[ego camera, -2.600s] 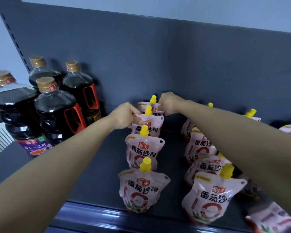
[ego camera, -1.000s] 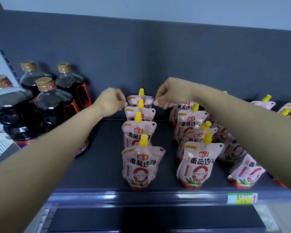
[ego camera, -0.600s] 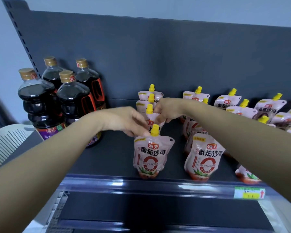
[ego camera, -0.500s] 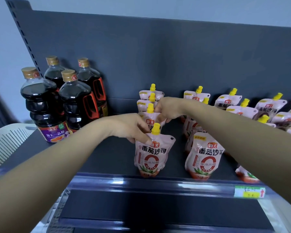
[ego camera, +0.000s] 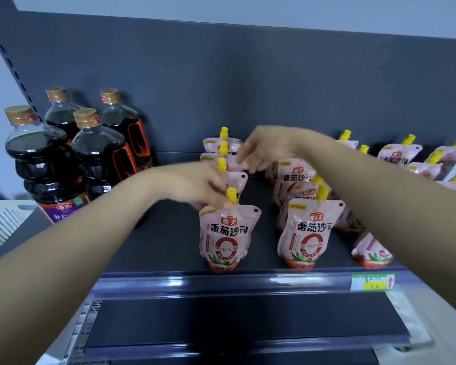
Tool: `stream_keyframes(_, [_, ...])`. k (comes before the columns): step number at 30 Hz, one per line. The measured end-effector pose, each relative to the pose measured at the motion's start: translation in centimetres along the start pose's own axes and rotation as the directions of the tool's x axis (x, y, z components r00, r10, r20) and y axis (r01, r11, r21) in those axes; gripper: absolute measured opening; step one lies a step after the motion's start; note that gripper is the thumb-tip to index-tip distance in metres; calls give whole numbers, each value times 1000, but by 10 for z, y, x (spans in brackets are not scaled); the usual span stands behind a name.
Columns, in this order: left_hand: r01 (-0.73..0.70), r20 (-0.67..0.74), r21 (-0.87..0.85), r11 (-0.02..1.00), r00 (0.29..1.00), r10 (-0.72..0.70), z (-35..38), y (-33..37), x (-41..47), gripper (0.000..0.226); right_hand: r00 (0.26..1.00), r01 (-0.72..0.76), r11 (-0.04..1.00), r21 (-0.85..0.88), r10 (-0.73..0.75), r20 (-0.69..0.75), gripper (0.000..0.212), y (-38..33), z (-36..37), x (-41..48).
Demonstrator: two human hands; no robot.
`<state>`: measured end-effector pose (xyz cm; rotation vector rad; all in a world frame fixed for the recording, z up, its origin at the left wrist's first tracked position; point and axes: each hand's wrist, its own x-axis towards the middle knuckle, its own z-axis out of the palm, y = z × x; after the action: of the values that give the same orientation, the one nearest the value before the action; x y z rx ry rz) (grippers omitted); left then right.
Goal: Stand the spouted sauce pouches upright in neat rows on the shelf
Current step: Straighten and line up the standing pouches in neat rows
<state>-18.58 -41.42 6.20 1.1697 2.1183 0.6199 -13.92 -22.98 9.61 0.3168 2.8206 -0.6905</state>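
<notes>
Pink spouted sauce pouches with yellow caps stand on the dark shelf. A left row runs front to back, led by the front pouch. A second row beside it starts with another upright pouch. My left hand pinches the top left edge of the front pouch, right by its spout. My right hand hovers over the rear of the left row with fingers spread, their tips brushing a pouch behind the front one. My right forearm hides part of the further pouches on the right.
Several large dark soy sauce bottles stand at the shelf's left. A leaning pouch sits at the front right. A price tag is on the shelf's front rail. A white basket is at the far left.
Both hands came forward from the rear pouches of the left row. My left hand has settled on the front pouch's top, and my right hand has lifted and opened its fingers.
</notes>
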Motion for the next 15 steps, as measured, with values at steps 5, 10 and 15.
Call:
stream_keyframes(5, [-230,-271,53,972,933,236,-14,59,11,13,960,-55,996,67,71,-271,22,26,-40,-51])
stream_keyframes(10, [-275,-196,257,927,924,329,23,95,41,23,905,-226,965,-135,157,-396,23,69,-44,-90])
stream_keyframes(15, [-153,-84,424,892,975,207,59,100,71,35,944,-260,947,-190,209,-255,36,111,-29,-89])
